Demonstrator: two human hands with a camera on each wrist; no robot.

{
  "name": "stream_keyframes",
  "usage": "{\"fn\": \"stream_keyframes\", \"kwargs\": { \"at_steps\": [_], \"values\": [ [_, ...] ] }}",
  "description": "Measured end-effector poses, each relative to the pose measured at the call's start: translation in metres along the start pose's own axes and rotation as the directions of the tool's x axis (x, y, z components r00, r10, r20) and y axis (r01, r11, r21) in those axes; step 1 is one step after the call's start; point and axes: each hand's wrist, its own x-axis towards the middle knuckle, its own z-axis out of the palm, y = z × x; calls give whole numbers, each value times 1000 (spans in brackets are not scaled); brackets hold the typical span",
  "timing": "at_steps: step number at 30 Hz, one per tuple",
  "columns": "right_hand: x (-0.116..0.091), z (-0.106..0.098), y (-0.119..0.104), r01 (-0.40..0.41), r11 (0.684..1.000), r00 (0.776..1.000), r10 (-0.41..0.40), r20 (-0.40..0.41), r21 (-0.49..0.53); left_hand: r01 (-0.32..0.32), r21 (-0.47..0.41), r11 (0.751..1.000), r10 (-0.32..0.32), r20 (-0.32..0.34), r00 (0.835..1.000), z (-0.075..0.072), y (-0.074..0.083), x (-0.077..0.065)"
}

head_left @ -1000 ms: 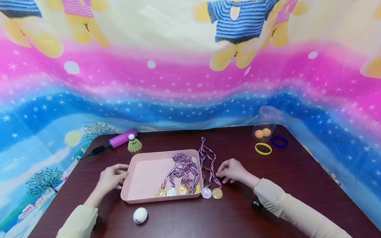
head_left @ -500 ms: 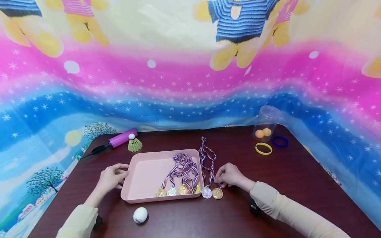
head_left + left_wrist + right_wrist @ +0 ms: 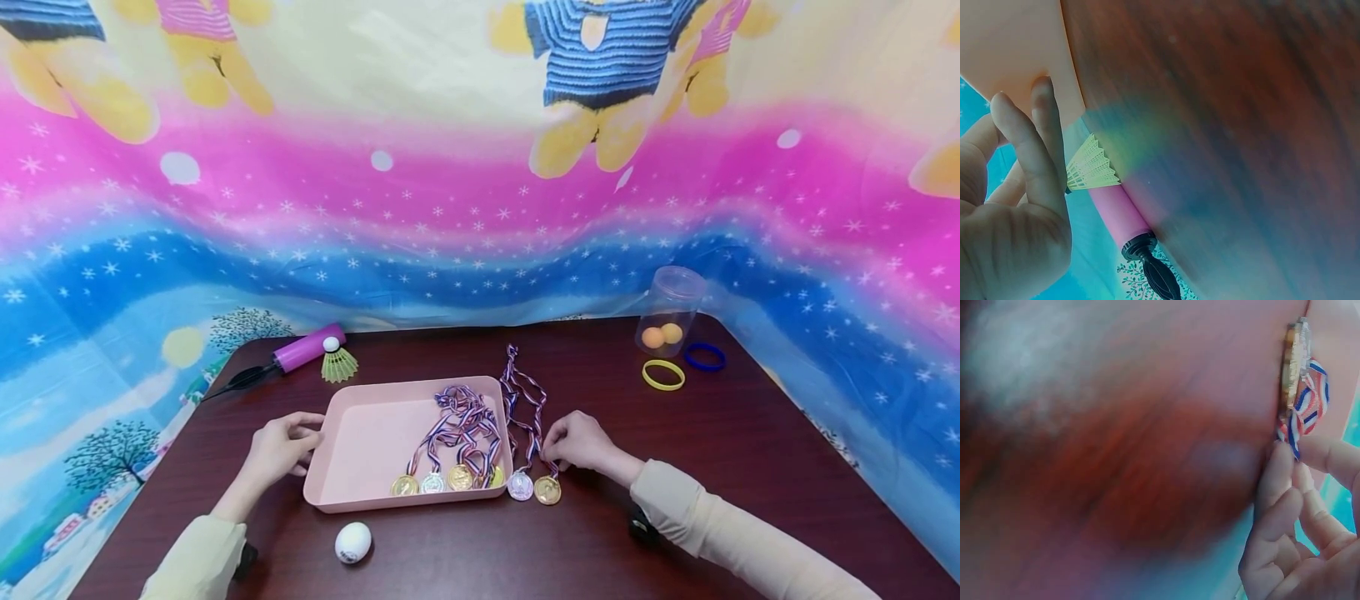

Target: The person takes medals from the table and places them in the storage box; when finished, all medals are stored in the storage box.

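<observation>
At the left end of the pink tray [image 3: 360, 446], my left hand [image 3: 273, 454] touches the outer wall with fairly straight fingertips. My right hand [image 3: 585, 442] pinches the striped ribbon of a gold medal [image 3: 547, 490] just above the disc, right of the tray. Beside it lies a silver medal [image 3: 521, 485]; their ribbons stretch toward the back of the table. Inside the tray, several medals with tangled ribbons [image 3: 465, 417] fill the right half. In the right wrist view, thumb and finger meet at the striped ribbon [image 3: 1303, 412], close to the medal discs seen edge-on.
A white ball [image 3: 353, 543] sits in front of the tray. Behind it are a yellow-green shuttlecock [image 3: 341, 365] and a purple hand pump [image 3: 307, 350]. Back right stand a clear jar [image 3: 667, 312] with two orange balls, a yellow wristband [image 3: 663, 387] and a blue wristband [image 3: 706, 368].
Over the last second my right hand has shifted slightly left and down onto the gold medal's ribbon and pinched it. The left hand and tray have stayed put.
</observation>
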Motion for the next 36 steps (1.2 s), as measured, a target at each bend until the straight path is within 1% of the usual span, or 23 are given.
{"fn": "stream_keyframes", "kwargs": {
  "at_steps": [2, 6, 11, 14, 23, 26, 36],
  "values": [
    [0, -2, 0, 3, 1000, 1000, -4, -21, -8, 0, -1, 1000, 0, 0, 1000, 0, 0, 0],
    [0, -6, -1, -35, 999, 998, 35, -47, 3, -3, -1, 1000, 3, 2, 1000, 0, 0, 0],
    [0, -11, -2, -104, 992, 994, 105, -15, 73, -5, 4, 1000, 5, 6, 1000, 0, -1, 2],
    [-2, -13, -1, -122, 986, 992, 122, 10, 112, -6, 5, 1000, 6, 9, 1000, -1, -1, 3],
    [-3, -21, 10, -131, 970, 989, 115, 88, 206, -7, 3, 1000, 7, 9, 1000, -1, -1, 2],
    [-2, -25, 12, -139, 963, 988, 117, 103, 230, -7, 2, 1000, 7, 3, 1000, 0, 0, 2],
    [0, -38, 5, -152, 958, 988, 137, 78, 242, -11, 0, 1000, 11, 8, 1000, -1, 0, 1]
  ]
}}
